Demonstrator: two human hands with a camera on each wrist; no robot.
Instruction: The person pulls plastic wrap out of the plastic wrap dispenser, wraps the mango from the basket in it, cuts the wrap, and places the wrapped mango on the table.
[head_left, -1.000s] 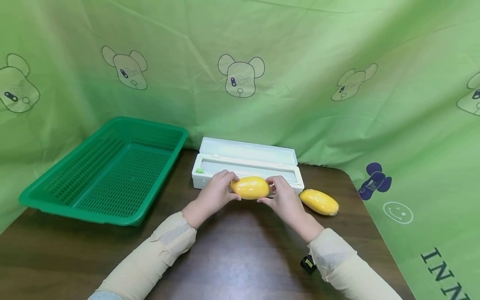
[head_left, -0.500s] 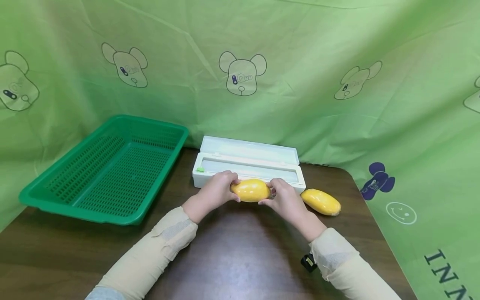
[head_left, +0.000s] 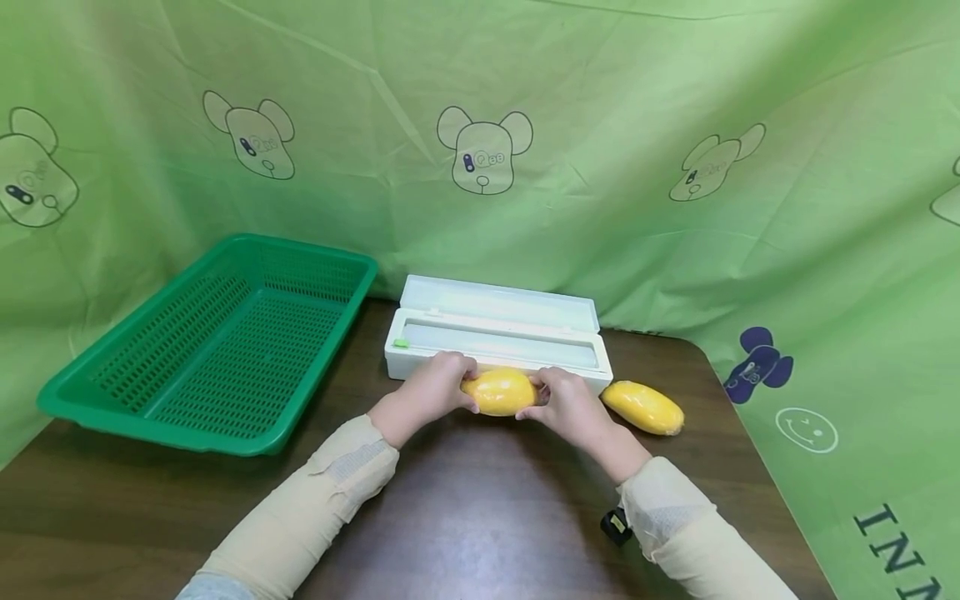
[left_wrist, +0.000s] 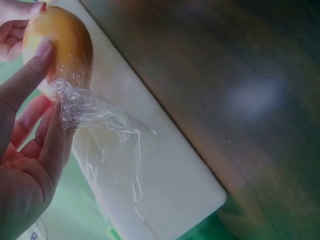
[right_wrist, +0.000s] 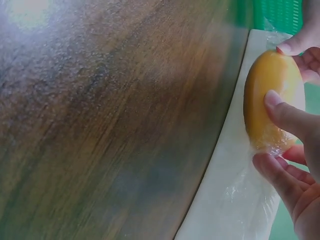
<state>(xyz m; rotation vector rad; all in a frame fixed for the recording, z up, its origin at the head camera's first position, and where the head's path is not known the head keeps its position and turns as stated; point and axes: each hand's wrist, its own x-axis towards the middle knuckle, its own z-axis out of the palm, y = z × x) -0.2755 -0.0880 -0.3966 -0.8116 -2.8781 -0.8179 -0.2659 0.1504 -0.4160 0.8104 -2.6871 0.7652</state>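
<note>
Both hands hold a yellow mango (head_left: 501,392) by its two ends, in front of a white cling film dispenser (head_left: 495,357). My left hand (head_left: 438,385) grips its left end, thumb (left_wrist: 35,70) on the near side and fingers behind. A loose tail of clear cling film (left_wrist: 95,107) trails from that end in the left wrist view. At the other end my right hand (head_left: 566,404) pinches the fruit, its thumb (right_wrist: 285,112) pressing the skin and its fingertips at the film. The film lies tight and shiny over the mango; its far side is hidden.
A second yellow fruit (head_left: 643,407), also shiny with film, lies right of the dispenser, whose lid (head_left: 498,302) stands open at the back. A green slotted basket (head_left: 318,392) stands at the left. A small black object (head_left: 617,527) is near the right sleeve. Green cloth (head_left: 600,208) hangs behind the table.
Both hands have come slightly down and nearer with the mango, showing more of the dispenser's front. The grip at both ends stays; the basket and second fruit have not moved.
</note>
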